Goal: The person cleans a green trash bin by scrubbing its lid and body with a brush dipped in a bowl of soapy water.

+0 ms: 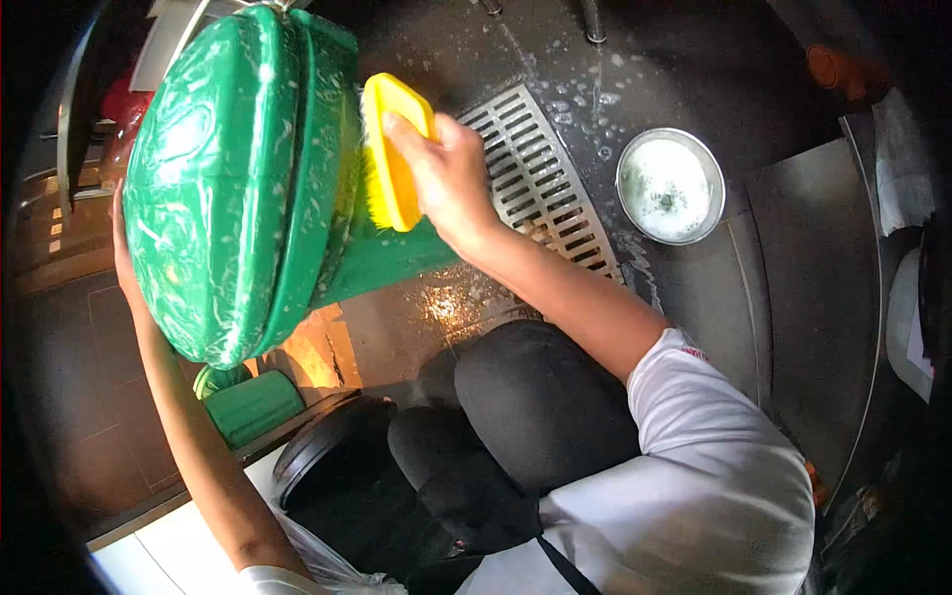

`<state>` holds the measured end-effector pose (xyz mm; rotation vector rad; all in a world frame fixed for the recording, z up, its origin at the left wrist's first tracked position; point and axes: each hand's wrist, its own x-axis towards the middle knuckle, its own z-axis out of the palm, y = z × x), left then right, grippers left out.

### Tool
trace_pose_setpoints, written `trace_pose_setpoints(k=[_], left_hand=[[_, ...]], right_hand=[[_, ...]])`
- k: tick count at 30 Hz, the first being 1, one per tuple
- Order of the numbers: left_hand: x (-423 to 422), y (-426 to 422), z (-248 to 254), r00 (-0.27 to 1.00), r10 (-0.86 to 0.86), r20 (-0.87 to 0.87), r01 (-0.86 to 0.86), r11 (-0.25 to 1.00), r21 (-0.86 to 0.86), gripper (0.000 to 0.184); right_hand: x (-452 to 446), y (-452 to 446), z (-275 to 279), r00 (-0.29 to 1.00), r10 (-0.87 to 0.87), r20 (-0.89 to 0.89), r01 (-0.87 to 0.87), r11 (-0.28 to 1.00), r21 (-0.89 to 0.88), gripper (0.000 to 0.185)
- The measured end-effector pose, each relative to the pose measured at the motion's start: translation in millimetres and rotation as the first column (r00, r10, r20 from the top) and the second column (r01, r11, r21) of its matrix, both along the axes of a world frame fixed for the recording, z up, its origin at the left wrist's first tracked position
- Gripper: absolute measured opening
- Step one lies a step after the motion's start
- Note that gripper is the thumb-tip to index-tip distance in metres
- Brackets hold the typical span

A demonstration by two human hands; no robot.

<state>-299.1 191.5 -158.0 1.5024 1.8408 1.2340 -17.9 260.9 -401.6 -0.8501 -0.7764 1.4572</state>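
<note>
Head view: the right hand (448, 169) had its grip closed on a yellow brush (403, 193), upper centre; the left hand (125, 260), grip indeterminable, touched the soapy green container (208, 198), upper left.

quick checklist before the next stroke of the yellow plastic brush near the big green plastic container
1. Right hand gripping the yellow plastic brush: ok
2. Left hand on the big green plastic container: ok, at its left side, partly hidden
3. Bristles pressed against the container: cannot tell
4. Round metal bowl upright with suds: ok
5. Container free of suds: not ok, white streaks
6. Dark floor dry: not ok, wet near the pale slotted grate
</note>
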Motion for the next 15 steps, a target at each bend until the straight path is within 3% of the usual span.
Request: trace_pose_setpoints(k=[1,2,3,4,5,6,7,10,12,14,15], left_hand=[[-0.8,-2.8,-1.3,0.994,-0.010,-0.105,0.009,1.000,-0.005,0.057],[-1.4,-5.9,-1.9,0.978,-0.017,-0.208,0.017,1.000,-0.002,0.058],[-1.8,-7.1,-0.6,0.950,-0.024,-0.312,0.027,1.000,0.005,0.058],[-2.0,-5.4,-0.2,0.949,-0.009,-0.314,0.016,1.000,0.019,0.059],[-4.6,-6.4,-3.0,0.949,0.009,-0.315,0.005,0.999,0.041,0.059],[-7.1,-8.4,-5.1,0.949,0.024,-0.315,-0.007,0.998,0.057,0.060],[-6.7,-5.8,-2.4,0.948,0.031,-0.318,-0.007,0.997,0.075,0.061],[-7.8,-0.9,16.5,0.970,0.036,-0.239,-0.018,0.997,0.076,0.059],[-6.9,-4.5,11.7,0.986,0.041,-0.161,-0.037,0.999,0.029,0.058],[-6.0,-8.0,2.4,0.996,0.056,-0.072,-0.057,0.998,-0.015,0.057],[-6.4,-9.5,2.9,0.971,0.051,-0.236,-0.055,0.998,-0.010,0.057]], right_hand=[[-3.7,3.1,-11.0,0.998,-0.040,-0.047,0.040,0.999,0.000,0.036],[-1.7,5.2,-36.8,0.997,0.071,0.004,-0.070,0.995,-0.068,0.031],[-6.9,0.6,-66.0,0.982,0.049,-0.185,-0.080,0.984,-0.161,0.031],[5.2,-4.3,-85.9,0.997,0.060,0.039,-0.050,0.975,-0.216,0.029],[-8.3,-5.5,-145.1,0.998,0.022,0.065,-0.004,0.963,-0.270,0.030],[-8.5,-6.7,-185.8,0.814,0.018,0.581,0.135,0.966,-0.218,0.035],[-22.0,-3.7,-245.3,0.693,0.070,0.718,0.196,0.939,-0.281,0.040],[-27.7,-4.8,-171.7,0.839,-0.053,0.541,0.174,0.969,-0.176,0.039],[-28.6,-11.7,-89.6,0.934,-0.179,0.309,0.176,0.984,0.037,0.036],[-10.5,-27.1,-1.1,0.994,-0.096,0.053,0.092,0.993,0.080,0.033],[-10.4,-29.2,-6.5,0.988,-0.121,0.098,0.110,0.988,0.109,0.033]])
